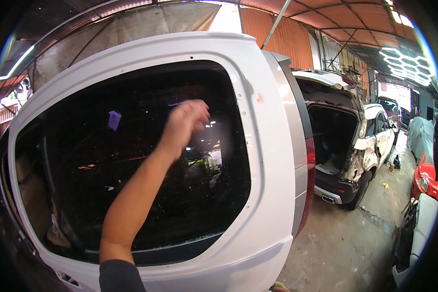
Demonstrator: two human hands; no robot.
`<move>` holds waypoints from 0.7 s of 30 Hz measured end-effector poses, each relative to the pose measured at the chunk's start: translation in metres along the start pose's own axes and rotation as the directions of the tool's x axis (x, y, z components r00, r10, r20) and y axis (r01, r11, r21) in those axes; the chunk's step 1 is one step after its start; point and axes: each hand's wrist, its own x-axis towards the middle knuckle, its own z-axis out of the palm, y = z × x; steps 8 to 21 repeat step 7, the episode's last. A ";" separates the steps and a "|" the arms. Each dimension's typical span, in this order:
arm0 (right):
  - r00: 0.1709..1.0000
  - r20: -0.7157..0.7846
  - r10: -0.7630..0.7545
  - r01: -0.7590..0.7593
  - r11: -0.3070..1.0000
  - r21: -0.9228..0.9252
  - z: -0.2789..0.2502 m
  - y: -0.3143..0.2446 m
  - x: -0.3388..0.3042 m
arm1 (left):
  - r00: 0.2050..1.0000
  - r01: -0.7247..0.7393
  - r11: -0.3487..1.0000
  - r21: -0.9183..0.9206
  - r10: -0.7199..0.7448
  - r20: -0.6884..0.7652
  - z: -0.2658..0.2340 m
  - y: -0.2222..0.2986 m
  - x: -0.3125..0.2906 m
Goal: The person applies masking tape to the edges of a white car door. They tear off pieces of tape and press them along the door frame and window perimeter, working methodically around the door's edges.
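Observation:
Bare-skinned from a dark sleeve upward, my left arm reaches from the lower left across a white vehicle body panel (272, 160). My left hand (186, 121) is in front of the dark window area (131, 209) framed by that panel. Its fingers curl inward and are slightly blurred; whether something small is inside them is hidden. I cannot tell if the hand touches the dark surface. Small holes dot the panel's inner rim. A purple patch (114, 120) shows on the dark area, left of my hand, among reflections. My right hand is out of view.
Right of the panel stands a white car (377, 126) with its tailgate raised and damaged rear side bodywork. Farther right are a covered grey shape (421, 138), a red car part (426, 177) and a white panel (424, 228). Concrete floor (336, 243) runs between them.

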 end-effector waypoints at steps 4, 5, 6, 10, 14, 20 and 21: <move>0.998 0.045 -0.042 0.033 0.981 0.192 -0.016 -0.042 0.013 | 0.719 -0.645 0.602 0.471 0.268 0.642 0.071 0.045 -0.131; 0.998 0.042 -0.045 0.042 0.995 0.086 -0.029 -0.035 0.017 | 0.622 -0.718 0.521 0.462 0.180 0.762 0.084 0.048 -0.166; 0.997 0.058 -0.043 0.044 0.999 -0.013 -0.039 -0.032 0.018 | 0.617 -0.678 0.629 0.380 0.206 0.759 0.102 0.045 -0.204; 0.990 0.130 0.048 -0.055 0.997 0.054 -0.038 -0.051 0.013 | 0.623 -0.671 0.641 0.373 0.214 0.752 0.111 0.040 -0.205; 0.990 0.130 0.048 -0.055 0.997 0.054 -0.038 -0.051 0.013 | 0.623 -0.671 0.641 0.373 0.214 0.752 0.111 0.040 -0.205; 0.990 0.130 0.048 -0.055 0.997 0.054 -0.038 -0.051 0.013 | 0.623 -0.671 0.641 0.373 0.214 0.752 0.111 0.040 -0.205; 0.990 0.130 0.048 -0.055 0.997 0.054 -0.038 -0.051 0.013 | 0.623 -0.671 0.641 0.373 0.214 0.752 0.111 0.040 -0.205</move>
